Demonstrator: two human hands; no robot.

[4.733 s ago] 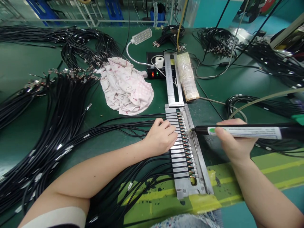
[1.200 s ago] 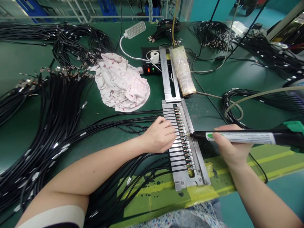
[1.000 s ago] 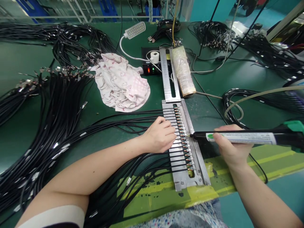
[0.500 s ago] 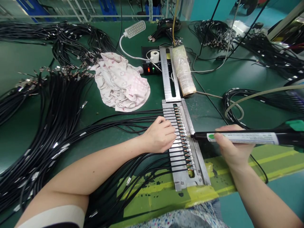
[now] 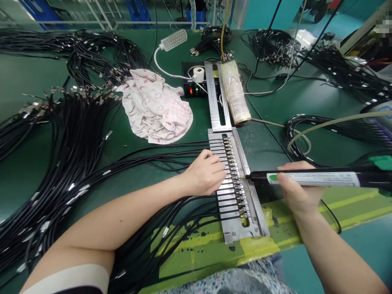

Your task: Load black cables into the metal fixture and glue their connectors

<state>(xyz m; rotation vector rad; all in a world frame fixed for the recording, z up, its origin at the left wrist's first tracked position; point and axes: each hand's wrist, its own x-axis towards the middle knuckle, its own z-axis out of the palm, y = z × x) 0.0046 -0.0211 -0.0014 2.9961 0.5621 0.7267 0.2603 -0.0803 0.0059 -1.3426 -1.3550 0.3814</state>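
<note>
A metal fixture (image 5: 231,229) holds a row of black cables (image 5: 171,155) side by side, with their small metal connectors (image 5: 237,179) lined up along its right part. My left hand (image 5: 206,173) lies over the middle of the row, fingers curled closed on a black cable at the connectors; the fingertips are partly hidden. In my right hand (image 5: 301,185) is a black dispensing syringe (image 5: 312,178) with a white label and a green fitting at its back end. It lies nearly level, and its thin tip is at the connectors just right of my left fingers.
Large cable bundles (image 5: 76,139) cover the left of the table (image 5: 183,32). A crumpled cloth (image 5: 159,108), a lamp (image 5: 174,40), a black control box (image 5: 191,90) and a wrapped block (image 5: 235,92) stand beyond the fixture. More cables and a hose (image 5: 337,121) are at right.
The view has shifted slightly. Both hands keep their hold, and the syringe tip stays at the connectors near the middle of the row.
</note>
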